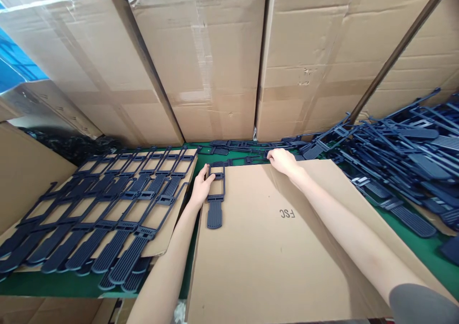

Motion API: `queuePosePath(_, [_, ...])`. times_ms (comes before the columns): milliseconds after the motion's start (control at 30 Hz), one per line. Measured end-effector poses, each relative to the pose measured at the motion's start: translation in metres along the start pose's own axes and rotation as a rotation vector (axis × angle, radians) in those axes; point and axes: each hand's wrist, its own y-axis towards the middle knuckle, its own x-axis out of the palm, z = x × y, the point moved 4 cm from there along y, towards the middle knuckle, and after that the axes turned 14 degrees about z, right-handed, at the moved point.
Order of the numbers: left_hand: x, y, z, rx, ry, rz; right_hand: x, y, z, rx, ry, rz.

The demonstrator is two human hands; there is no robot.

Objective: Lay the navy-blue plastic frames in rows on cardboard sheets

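A dark blue plastic frame with a ribbed paddle (215, 213) lies at the upper left corner of a flat cardboard sheet (258, 247), its paddle pointing towards me. My left hand (202, 186) grips the left side of this frame, thumb on top and fingers at its outer edge. Beyond the sheet's far edge, my right hand (284, 162) is closed with fingertips pinched on another dark plastic frame (266, 155) among the loose ones there. Much of that piece is hidden by the hand and the sheet.
Left, rows of similar frames (124, 226) overlap on another cardboard sheet (168, 238). A tangled heap of them (416, 156) fills the right side of the green table (389, 221). Tall taped cartons (229, 66) wall off the back; a black plastic bag (68, 145) sits far left.
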Motion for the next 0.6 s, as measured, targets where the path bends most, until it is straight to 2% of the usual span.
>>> queuePosePath(167, [-0.001, 0.001, -0.002, 0.010, -0.002, 0.015, 0.006, 0.003, 0.002, 0.031, -0.046, -0.042])
queuePosePath(367, [-0.001, 0.003, -0.003, 0.031, -0.005, 0.032, 0.012, 0.008, 0.005, 0.029, 0.010, -0.043])
queuePosePath(600, [-0.003, 0.003, 0.000, 0.048, 0.015, 0.041, 0.014, 0.011, 0.013, 0.012, 0.170, 0.044])
